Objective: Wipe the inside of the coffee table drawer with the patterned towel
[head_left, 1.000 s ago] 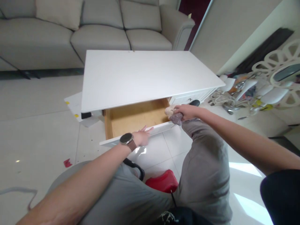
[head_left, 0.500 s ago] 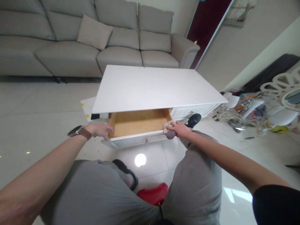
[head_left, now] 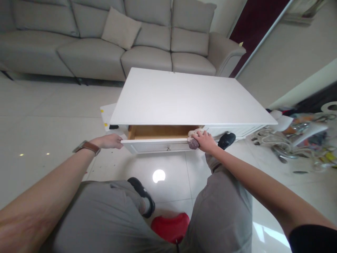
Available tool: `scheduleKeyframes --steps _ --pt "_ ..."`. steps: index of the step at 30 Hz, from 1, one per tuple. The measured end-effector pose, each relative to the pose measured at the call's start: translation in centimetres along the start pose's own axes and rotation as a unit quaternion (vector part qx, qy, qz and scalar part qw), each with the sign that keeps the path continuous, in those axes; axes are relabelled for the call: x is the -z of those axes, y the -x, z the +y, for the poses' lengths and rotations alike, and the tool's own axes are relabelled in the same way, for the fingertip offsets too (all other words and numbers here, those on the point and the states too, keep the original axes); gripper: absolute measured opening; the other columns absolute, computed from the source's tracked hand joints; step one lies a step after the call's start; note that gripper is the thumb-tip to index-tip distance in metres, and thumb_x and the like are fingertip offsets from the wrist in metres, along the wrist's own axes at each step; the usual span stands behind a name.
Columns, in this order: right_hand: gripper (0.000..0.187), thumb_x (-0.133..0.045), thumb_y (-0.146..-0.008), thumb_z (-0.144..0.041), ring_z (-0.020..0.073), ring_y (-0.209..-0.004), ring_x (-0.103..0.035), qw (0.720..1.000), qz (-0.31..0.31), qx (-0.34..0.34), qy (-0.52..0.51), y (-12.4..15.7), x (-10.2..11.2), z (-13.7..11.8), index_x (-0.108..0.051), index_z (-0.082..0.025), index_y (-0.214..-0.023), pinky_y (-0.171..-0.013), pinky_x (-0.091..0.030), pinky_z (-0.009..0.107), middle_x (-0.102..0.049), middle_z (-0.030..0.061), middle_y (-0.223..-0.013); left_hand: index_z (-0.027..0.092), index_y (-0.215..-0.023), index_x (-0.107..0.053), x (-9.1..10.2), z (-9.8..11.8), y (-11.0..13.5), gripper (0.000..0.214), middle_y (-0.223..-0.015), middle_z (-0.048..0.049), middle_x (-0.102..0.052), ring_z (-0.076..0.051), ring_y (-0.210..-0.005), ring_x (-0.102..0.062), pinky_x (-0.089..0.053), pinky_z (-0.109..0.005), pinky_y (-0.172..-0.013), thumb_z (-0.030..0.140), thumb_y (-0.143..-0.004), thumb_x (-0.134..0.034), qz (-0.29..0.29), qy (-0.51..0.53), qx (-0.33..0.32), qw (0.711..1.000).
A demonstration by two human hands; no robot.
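A white coffee table (head_left: 181, 98) stands before me with its left drawer (head_left: 158, 145) partly pulled out. The drawer is bare wood inside and has a small knob on its white front. At the front's left end, my left hand (head_left: 112, 141) is closed, its fingertips at the corner. My right hand (head_left: 205, 140) is closed round a bunched cloth (head_left: 193, 143), beige and purplish-brown, pressed on the right end of the drawer's top edge. Part of the cloth is hidden under my fingers.
A grey sofa (head_left: 89, 58) with a cushion (head_left: 121, 28) stands behind the table. A red stool (head_left: 170, 226) is between my legs. My black shoe (head_left: 226, 140) is by the table's right drawer. Cluttered items (head_left: 305, 130) lie on the floor at right.
The drawer has slid inward, so less of its inside shows. Both hands have moved with it, the right one still on the cloth. The view has shifted slightly left.
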State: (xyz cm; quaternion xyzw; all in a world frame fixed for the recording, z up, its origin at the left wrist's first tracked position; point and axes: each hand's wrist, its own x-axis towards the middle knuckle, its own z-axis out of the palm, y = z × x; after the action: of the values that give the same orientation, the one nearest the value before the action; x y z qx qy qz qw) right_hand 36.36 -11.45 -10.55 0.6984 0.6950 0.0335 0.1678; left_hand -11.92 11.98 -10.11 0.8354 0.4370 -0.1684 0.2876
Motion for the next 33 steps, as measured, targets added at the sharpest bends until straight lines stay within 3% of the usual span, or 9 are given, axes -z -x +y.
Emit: scheduleKeyframes --steps 5,15,21,27,33 --pt "0.065 -0.066 -0.089 -0.027 0.0420 -0.123 -0.044 0.999 0.007 0.036 0.018 -0.8 1.2 -2.0 -0.049 -0.030 -0.151 -0.091 -0.045 0.051 -0.043 0.0179 -0.154 0.018 -0.091 -0.075 -0.3 -0.5 0.3 0.051 -0.088 -0.0076 -0.075 -0.028 -0.088 -0.069 -0.052 -0.030 -0.076 0.056 -0.062 -0.059 -0.017 0.050 0.007 0.999" --pt "0.053 -0.052 -0.098 -0.024 0.0398 -0.123 -0.048 0.993 0.021 0.106 0.039 -3.9 5.5 -11.3 -0.044 -0.030 -0.151 -0.090 -0.049 0.053 -0.044 0.0184 -0.152 0.014 -0.103 -0.072 -0.3 -0.5 0.0 0.051 -0.111 -0.0120 -0.078 -0.027 -0.102 -0.071 -0.052 -0.027 -0.087 0.043 -0.062 -0.063 -0.033 0.075 0.002 0.997" --pt "0.057 -0.056 -0.095 -0.023 0.0370 -0.118 -0.052 0.986 0.040 0.163 0.025 -6.7 7.4 -16.7 -0.042 -0.028 -0.150 -0.086 -0.053 0.050 -0.046 0.0178 -0.149 0.011 -0.109 -0.072 -0.4 0.3 0.2 0.047 -0.109 -0.0126 -0.077 -0.025 -0.100 -0.071 -0.054 -0.025 -0.082 0.029 -0.067 -0.063 -0.017 0.070 0.018 0.997" --pt "0.049 -0.050 -0.100 -0.023 0.0329 -0.115 -0.054 0.979 0.050 0.195 0.019 -9.2 9.5 -22.2 -0.043 -0.027 -0.148 -0.082 -0.055 0.045 -0.047 0.0171 -0.146 0.014 -0.129 -0.065 -0.4 0.8 0.9 0.063 -0.119 -0.0114 -0.077 -0.022 -0.107 -0.071 -0.054 -0.020 -0.080 0.018 -0.067 -0.064 -0.002 0.120 0.039 0.992" --pt "0.050 -0.054 -0.098 -0.023 0.0319 -0.112 -0.055 0.975 0.061 0.215 0.015 -10.4 11.0 -25.6 -0.044 -0.027 -0.147 -0.079 -0.056 0.043 -0.049 0.0163 -0.143 0.013 -0.131 -0.066 0.2 1.4 1.4 0.062 -0.107 -0.0095 -0.079 -0.021 -0.099 -0.074 -0.055 -0.019 -0.079 0.017 -0.069 -0.065 0.021 0.199 0.071 0.977"
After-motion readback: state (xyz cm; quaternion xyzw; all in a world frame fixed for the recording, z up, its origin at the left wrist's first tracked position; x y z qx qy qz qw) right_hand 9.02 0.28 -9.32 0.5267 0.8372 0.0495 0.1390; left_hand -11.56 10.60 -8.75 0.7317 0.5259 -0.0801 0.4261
